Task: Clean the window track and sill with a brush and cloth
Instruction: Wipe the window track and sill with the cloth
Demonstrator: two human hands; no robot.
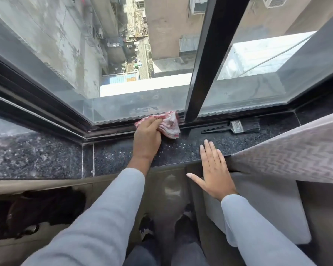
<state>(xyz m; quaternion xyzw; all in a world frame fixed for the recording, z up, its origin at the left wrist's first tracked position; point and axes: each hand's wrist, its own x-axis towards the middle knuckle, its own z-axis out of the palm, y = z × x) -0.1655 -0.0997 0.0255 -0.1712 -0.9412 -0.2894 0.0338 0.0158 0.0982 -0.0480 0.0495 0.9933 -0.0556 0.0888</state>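
My left hand (147, 138) grips a bunched red-and-white cloth (169, 124) and presses it against the dark window track (112, 129), just left of the black upright frame bar (204, 60). Flat and open, my right hand (213, 167) rests with its fingers on the front edge of the speckled black granite sill (112, 160). A black-bristled paint brush (236, 127) with a metal ferrule lies on the sill to the right of the bar, beside the track and untouched.
A patterned curtain (296, 152) hangs over the sill's right end. The glass panes (46, 41) look down onto a deep alley. A dark bag (42, 210) sits on the floor at the lower left, and my feet (167, 227) stand below the sill.
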